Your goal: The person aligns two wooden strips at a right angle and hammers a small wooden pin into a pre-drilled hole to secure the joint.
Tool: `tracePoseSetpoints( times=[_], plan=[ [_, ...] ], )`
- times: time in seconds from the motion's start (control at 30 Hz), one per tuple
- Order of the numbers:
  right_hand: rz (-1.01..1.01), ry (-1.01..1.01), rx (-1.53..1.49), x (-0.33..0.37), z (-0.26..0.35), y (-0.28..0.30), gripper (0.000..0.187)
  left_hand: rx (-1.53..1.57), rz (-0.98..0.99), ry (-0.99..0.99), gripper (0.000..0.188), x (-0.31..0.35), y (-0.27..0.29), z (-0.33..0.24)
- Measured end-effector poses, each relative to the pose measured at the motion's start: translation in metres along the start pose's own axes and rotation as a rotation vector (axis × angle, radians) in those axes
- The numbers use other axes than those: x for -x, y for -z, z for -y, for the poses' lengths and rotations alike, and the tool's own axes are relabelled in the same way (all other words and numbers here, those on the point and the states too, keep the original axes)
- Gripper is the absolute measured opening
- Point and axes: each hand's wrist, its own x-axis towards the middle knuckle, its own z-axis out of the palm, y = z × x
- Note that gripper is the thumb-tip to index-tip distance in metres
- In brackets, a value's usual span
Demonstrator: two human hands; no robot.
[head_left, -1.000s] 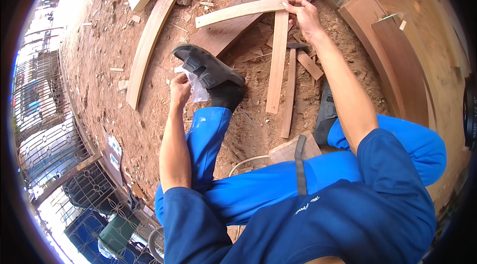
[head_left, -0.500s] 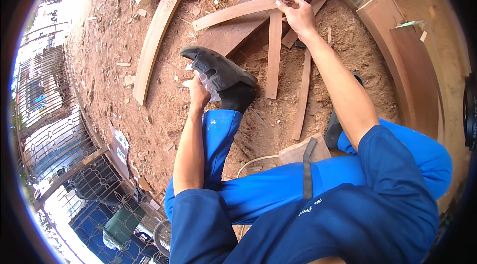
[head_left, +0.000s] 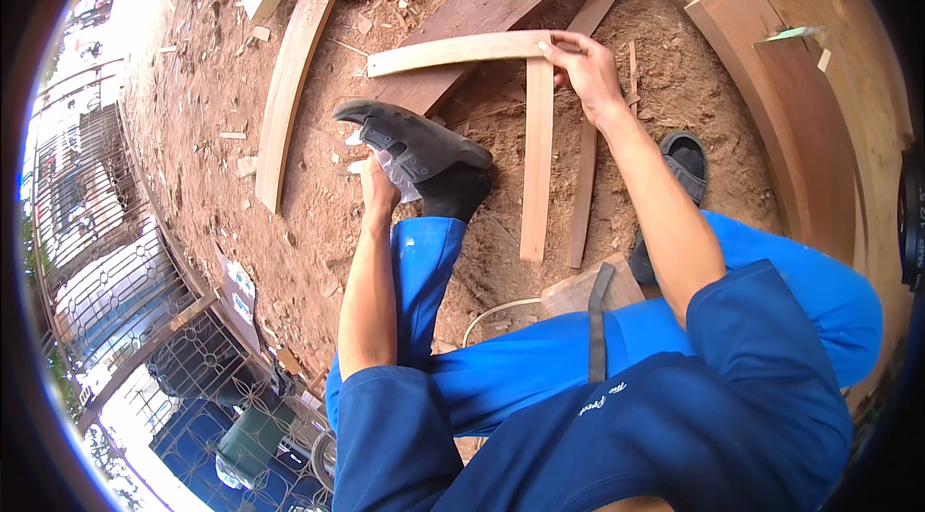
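Note:
My right hand (head_left: 590,78) pinches two wooden strips where their ends meet. One is a long, slightly curved strip (head_left: 453,52) reaching left; the other, a straighter strip (head_left: 537,165), runs down toward me. Together they form an angled corner; whether they are fastened cannot be told. My left hand (head_left: 379,189) is closed on a crumpled clear plastic bag (head_left: 401,177) beside my raised dark shoe (head_left: 414,141). The shoe hides part of the bag and of the fingers.
A wide brown board (head_left: 501,1) lies beyond the strips. Curved timber (head_left: 299,78) rests at left, and thick curved pieces (head_left: 771,78) stand at right. A thin strip (head_left: 584,194) and a wooden block (head_left: 588,288) lie nearer. Wood scraps litter the dirt floor; a metal grille (head_left: 116,262) edges the left.
My right hand has come nearer with both strips, which moved together, and the straighter one now reaches further toward me. My left hand stays at the shoe with the bag.

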Motion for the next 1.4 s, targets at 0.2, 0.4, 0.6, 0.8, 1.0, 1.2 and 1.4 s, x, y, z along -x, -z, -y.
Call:
tracePoseSetpoints(
  times=[0.2,0.4,0.6,0.8,1.0,1.2,1.4],
  plan=[
    [-0.096,0.007,0.077,0.028,-0.030,0.043,0.037,-0.214,0.017,-0.144,0.019,-0.003,0.000,0.010],
    [-0.061,0.021,0.233,0.033,-0.023,0.071,0.036,-0.024,-0.044,0.001,0.014,-0.004,0.002,0.012],
    [0.201,-0.103,0.299,0.047,-0.028,0.074,0.037,0.297,-0.019,0.091,0.021,-0.006,-0.001,0.004],
    [0.210,-0.062,0.259,0.054,-0.042,0.067,0.035,0.178,0.077,0.129,0.022,-0.009,0.006,0.010],
    [0.181,0.049,0.220,0.047,-0.006,0.086,0.032,-0.051,-0.135,0.091,0.019,-0.012,0.014,0.000],
    [0.096,0.211,0.088,0.050,0.025,0.102,0.031,-0.347,-0.669,-0.060,0.029,-0.024,0.032,-0.036],
    [-0.011,0.208,0.157,0.046,0.020,0.106,0.034,-0.279,-0.220,0.241,0.027,-0.019,0.038,-0.031]
  ],
)
